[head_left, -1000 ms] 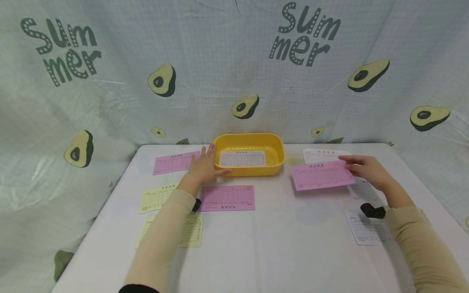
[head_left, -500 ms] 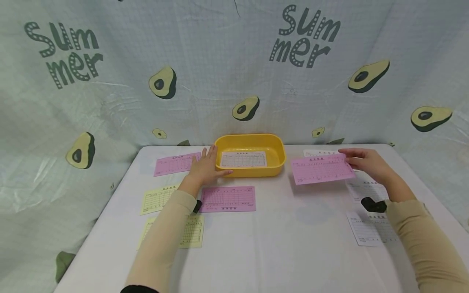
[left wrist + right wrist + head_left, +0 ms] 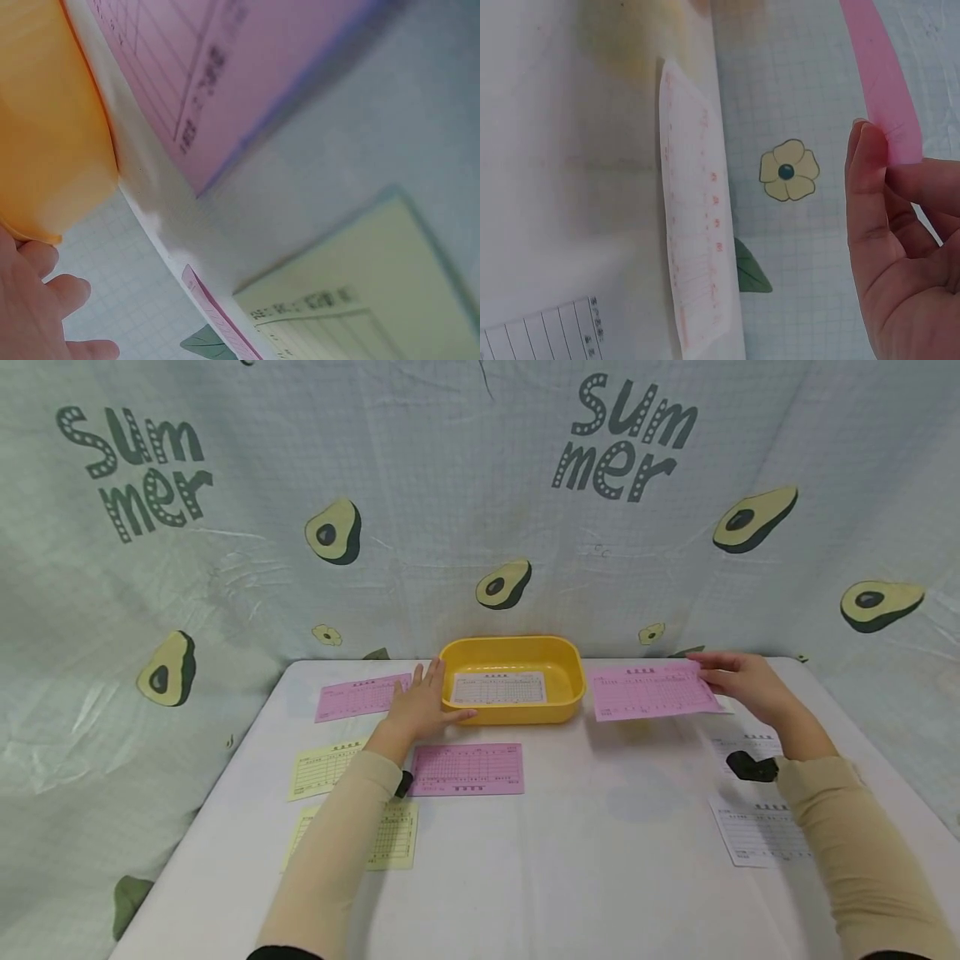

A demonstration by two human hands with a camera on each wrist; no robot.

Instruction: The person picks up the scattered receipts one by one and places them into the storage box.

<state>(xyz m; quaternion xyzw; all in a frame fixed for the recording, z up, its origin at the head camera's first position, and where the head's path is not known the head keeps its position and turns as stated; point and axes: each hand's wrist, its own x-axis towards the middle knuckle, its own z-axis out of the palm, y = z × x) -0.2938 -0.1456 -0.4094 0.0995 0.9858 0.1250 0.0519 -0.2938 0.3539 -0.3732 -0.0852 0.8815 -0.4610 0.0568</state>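
In the head view my right hand (image 3: 742, 685) pinches the right edge of a pink printed form (image 3: 654, 691), raised over the table to the right of a yellow basin (image 3: 510, 714). The right wrist view shows the pink form (image 3: 889, 90) edge-on between thumb and fingers of the right hand (image 3: 900, 247). A white form (image 3: 498, 687) lies inside the basin. My left hand (image 3: 420, 700) rests with spread fingers against the basin's left side; its fingers also touch the basin (image 3: 52, 127) in the left wrist view.
Pink forms (image 3: 467, 770) (image 3: 360, 697) and yellow forms (image 3: 322, 768) (image 3: 392, 835) lie on the white table (image 3: 570, 860) around the left arm. White forms (image 3: 761, 835) (image 3: 697, 225) lie at the right. A printed curtain (image 3: 420, 485) hangs behind.
My right hand has lifted the pink form higher and moved it slightly left, toward the basin. The left hand stays at the basin's side.
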